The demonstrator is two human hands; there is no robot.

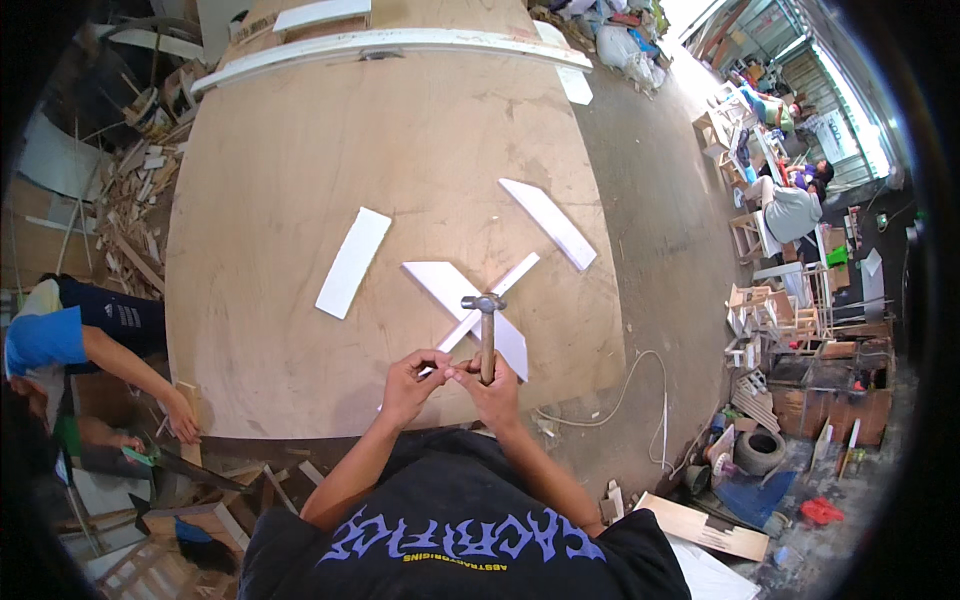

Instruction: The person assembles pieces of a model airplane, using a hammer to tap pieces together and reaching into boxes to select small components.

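My right hand (494,400) is wrapped round the wooden handle of a hammer (487,335), its metal head pointing away from me. Thumb and fingers of my left hand (408,392) are pinched together, meeting the fingertips of the right; anything between them is too small to make out. Just beyond, a wide white board (432,280) with slanted ends lies on the large plywood tabletop (280,130). A narrow white strip (522,268) crosses that board at an angle, partly hidden by the hammer and my hands.
Two more white boards, one on the left (353,263) and one on the right (548,224), lie on the tabletop. A long white rail (400,40) spans its far end. At left, a co-worker's hand (183,418) is near the table's corner. A pale cable (600,415) curls along the floor.
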